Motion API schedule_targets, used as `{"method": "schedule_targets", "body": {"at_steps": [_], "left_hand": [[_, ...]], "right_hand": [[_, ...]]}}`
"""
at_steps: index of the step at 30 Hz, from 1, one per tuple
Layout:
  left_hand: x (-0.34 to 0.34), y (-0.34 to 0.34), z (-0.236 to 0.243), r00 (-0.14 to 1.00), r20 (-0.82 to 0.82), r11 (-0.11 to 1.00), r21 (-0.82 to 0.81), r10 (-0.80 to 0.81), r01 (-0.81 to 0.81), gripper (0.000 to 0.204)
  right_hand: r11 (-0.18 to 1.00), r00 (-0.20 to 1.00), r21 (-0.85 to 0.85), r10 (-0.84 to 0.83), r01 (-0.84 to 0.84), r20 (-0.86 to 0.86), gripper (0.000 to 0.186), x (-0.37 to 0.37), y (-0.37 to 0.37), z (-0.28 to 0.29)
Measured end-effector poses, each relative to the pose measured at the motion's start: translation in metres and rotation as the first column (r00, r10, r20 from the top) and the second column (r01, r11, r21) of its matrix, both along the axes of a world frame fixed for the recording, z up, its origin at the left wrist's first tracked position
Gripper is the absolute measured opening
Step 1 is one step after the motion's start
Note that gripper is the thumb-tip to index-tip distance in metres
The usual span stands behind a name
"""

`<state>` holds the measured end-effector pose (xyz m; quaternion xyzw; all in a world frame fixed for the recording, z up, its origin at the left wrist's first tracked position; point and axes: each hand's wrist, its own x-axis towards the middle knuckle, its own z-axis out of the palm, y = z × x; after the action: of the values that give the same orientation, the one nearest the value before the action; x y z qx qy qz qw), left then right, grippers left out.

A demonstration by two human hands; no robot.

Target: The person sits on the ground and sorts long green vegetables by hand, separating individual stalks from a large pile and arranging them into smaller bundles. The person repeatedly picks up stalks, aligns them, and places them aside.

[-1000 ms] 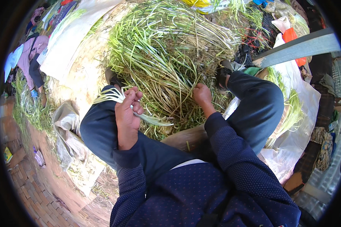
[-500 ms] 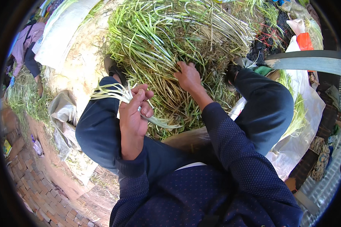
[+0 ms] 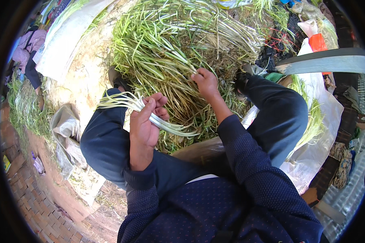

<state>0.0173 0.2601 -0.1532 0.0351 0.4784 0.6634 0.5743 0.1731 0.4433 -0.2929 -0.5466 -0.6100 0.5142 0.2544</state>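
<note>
My left hand is closed around a small bunch of pale, whitish-green stalks; one end fans out over my left knee, the other curves down to the right. Between my legs lies a large heap of long green and straw-coloured stalks, some yellowed. At the right part of this heap, my right hand pinches the pale ends of a few green stalks, which still lie among the others. The fingertips of that hand are partly hidden behind the hand itself.
A flat, curved grey bar juts in from the right. White plastic sheeting with loose greens lies beside my right leg. On the left are a crumpled sack and brick paving. Another person bends over greens at the far left.
My right hand has lifted slightly out of the heap and moved a little right, drawing the ends of a few stalks up. My left hand keeps its bunch almost in place.
</note>
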Motion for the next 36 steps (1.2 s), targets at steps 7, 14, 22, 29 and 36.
{"method": "schedule_targets", "body": {"at_steps": [7,14,22,29,36], "left_hand": [[0.005,-0.001,0.0,0.999,-0.035,0.998,-0.06,-0.022,0.02,0.032],[0.012,0.006,-0.002,0.986,-0.168,0.997,-0.076,0.001,-0.014,0.028],[0.021,0.011,-0.014,0.976,-0.217,0.99,-0.143,-0.017,-0.015,0.024],[0.027,0.016,-0.022,0.961,-0.274,0.988,-0.157,-0.047,0.003,0.026],[0.027,0.017,-0.032,0.948,-0.318,0.987,-0.154,0.0,-0.052,0.024]], "right_hand": [[0.965,0.836,-0.219,-0.237,0.144,-0.494,0.011,0.046,0.01,0.051],[0.959,0.766,-0.229,-0.274,0.169,-0.582,0.009,0.079,-0.006,0.094],[0.982,0.892,-0.129,-0.18,0.139,-0.415,0.013,0.062,-0.057,0.066],[0.993,0.908,0.112,0.013,0.038,-0.418,0.007,0.047,-0.075,0.09],[0.909,0.825,-0.33,0.027,-0.256,-0.564,0.008,0.034,-0.109,0.081]]}}
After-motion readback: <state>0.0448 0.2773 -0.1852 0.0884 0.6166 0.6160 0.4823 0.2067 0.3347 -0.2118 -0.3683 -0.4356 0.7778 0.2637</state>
